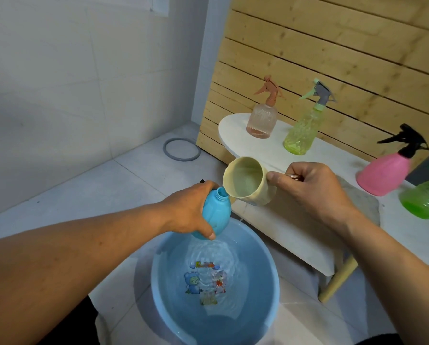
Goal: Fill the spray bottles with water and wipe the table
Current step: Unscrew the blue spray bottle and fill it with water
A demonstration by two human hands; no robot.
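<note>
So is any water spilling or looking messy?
A little. Drops fall past the table edge below the tilted cream cup, missing the blue bottle and rippling the basin. The grey ring lying on the floor looks stray.

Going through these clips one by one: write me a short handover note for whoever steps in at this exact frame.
Left hand grips the uncapped blue bottle, tilted over the basin.
Right hand holds the cup by its handle, tipped with its lip at the bottle's mouth.
On the table: peach sprayer, yellow-green sprayer, pink sprayer, all capped; a green bottle at the right edge.
Done: cup scooped and tipped at the blue bottle. How full any bottle is cannot be told.
Left: finish the blue bottle, cap it (cap not in view), check the others, wipe the table.
</note>
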